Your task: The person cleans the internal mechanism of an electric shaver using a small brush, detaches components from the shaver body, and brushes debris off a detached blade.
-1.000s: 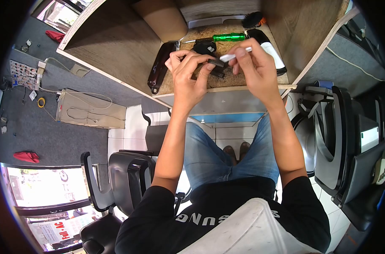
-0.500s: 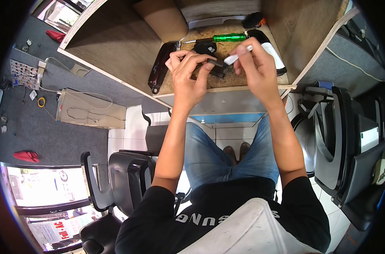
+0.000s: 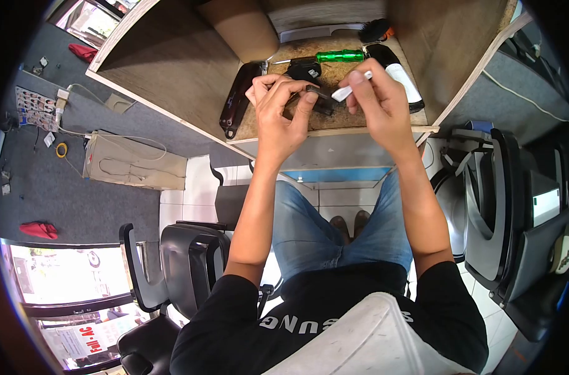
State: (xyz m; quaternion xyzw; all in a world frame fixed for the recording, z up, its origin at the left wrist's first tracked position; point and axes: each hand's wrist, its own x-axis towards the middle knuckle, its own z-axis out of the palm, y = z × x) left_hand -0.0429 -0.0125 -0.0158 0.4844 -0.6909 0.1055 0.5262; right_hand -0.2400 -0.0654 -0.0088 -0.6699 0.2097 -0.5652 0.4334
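My left hand (image 3: pixel 281 111) pinches a small dark piece (image 3: pixel 320 94) between thumb and fingers, above the wooden shelf (image 3: pixel 341 119). Close to its right side, my right hand (image 3: pixel 378 100) grips a white brush-like tool (image 3: pixel 343 94) whose dark tip points at the piece. Behind the hands lie a green-handled screwdriver (image 3: pixel 339 56) and a black object (image 3: pixel 304 67). A dark clipper-like device (image 3: pixel 237 103) rests on the left of the shelf, and a black-and-white device (image 3: pixel 404 84) on the right, partly behind my right hand.
A round black brush (image 3: pixel 374 29) lies at the back of the shelf. Wooden side panels (image 3: pixel 166 59) enclose the shelf. Black chairs stand at left (image 3: pixel 194 269) and right (image 3: pixel 491 206). A cardboard box (image 3: pixel 134 161) with a cable is on the left.
My right hand has shifted slightly, and the white tool's angle has changed, its tip now lower and farther right than at first. My left hand still holds the dark piece, almost unmoved.
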